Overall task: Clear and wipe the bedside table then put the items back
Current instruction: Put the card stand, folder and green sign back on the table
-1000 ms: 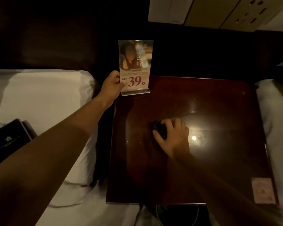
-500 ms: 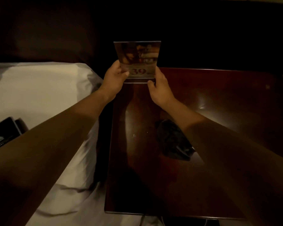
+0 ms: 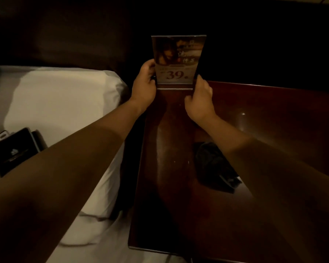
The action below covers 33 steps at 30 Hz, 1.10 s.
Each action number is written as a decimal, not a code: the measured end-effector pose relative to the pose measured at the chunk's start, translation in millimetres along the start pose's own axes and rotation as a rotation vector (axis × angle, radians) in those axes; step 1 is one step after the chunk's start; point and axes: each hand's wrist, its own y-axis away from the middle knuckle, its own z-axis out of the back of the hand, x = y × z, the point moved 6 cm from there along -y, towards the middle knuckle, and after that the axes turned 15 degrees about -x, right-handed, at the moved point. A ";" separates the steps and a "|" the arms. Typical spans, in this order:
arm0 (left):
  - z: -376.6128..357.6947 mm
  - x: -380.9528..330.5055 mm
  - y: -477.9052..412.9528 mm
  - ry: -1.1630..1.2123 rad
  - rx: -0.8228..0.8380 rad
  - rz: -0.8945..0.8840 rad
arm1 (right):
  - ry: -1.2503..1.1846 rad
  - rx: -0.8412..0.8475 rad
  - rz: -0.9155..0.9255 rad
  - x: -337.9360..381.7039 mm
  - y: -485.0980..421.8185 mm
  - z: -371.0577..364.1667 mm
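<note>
1. Acrylic sign stand — upright at the bedside table's back-left corner; I judge it light, rigid, slick.
2. My left hand and right hand pinch its lower side edges — the best hold.
3. Dark cloth lies mid-table.

So both arms come in from the bottom corners, bare the whole way up, no sleeves showing anywhere in the shot. The left hand and right hand are bare too, no gloves, and I can't spot a watch, ring or bracelet (it's pretty dim though, so small stuff would be hard to see).
</note>
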 end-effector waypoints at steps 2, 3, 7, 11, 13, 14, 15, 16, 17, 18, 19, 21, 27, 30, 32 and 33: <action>21.3 6.1 6.7 -0.051 -0.078 -0.019 | 0.023 -0.130 0.001 2.3 15.6 8.4; 33.7 9.7 11.9 -0.071 -0.125 -0.008 | 0.025 -0.195 0.009 6.3 24.8 12.0; 85.6 21.7 41.7 -0.132 -0.266 -0.001 | 0.005 -0.184 0.171 43.5 64.1 -1.6; 160.8 44.1 74.8 -0.259 -0.393 0.028 | 0.057 0.062 0.431 98.5 102.0 -51.6; 206.5 56.9 91.9 -0.307 -0.481 0.076 | 0.084 0.179 0.524 124.2 121.8 -82.3; 229.9 63.5 99.5 -0.337 -0.530 0.104 | 0.083 0.234 0.551 135.8 132.2 -97.3; 253.5 71.0 106.9 -0.382 -0.579 0.143 | 0.076 0.288 0.563 146.9 143.1 -111.9; 276.2 79.4 114.2 -0.436 -0.621 0.200 | 0.066 0.340 0.565 157.6 154.3 -125.9; 297.5 88.5 122.2 -0.485 -0.658 0.273 | 0.058 0.388 0.564 167.8 165.7 -139.1; 316.7 98.1 130.4 -0.518 -0.685 0.350 | 0.052 0.433 0.562 177.4 177.3 -151.3; 332.8 107.3 138.3 -0.532 -0.699 0.415 | 0.049 0.473 0.560 186.6 188.8 -162.9; 354.1 124.1 150.4 -0.521 -0.681 0.497 | 0.042 0.540 0.536 201.8 210.1 -182.5; 358.1 165.8 177.0 -0.409 -0.530 0.723 | 0.042 0.619 0.313 214.8 246.9 -220.0; 355.8 174.3 180.5 -0.335 -0.492 0.754 | 0.038 0.613 0.222 212.8 253.7 -228.9; 356.1 176.5 179.4 -0.279 -0.497 0.761 | 0.027 0.579 0.184 214.3 253.9 -232.1; 356.7 177.4 179.3 -0.241 -0.509 0.769 | 0.018 0.562 0.168 215.5 254.0 -233.5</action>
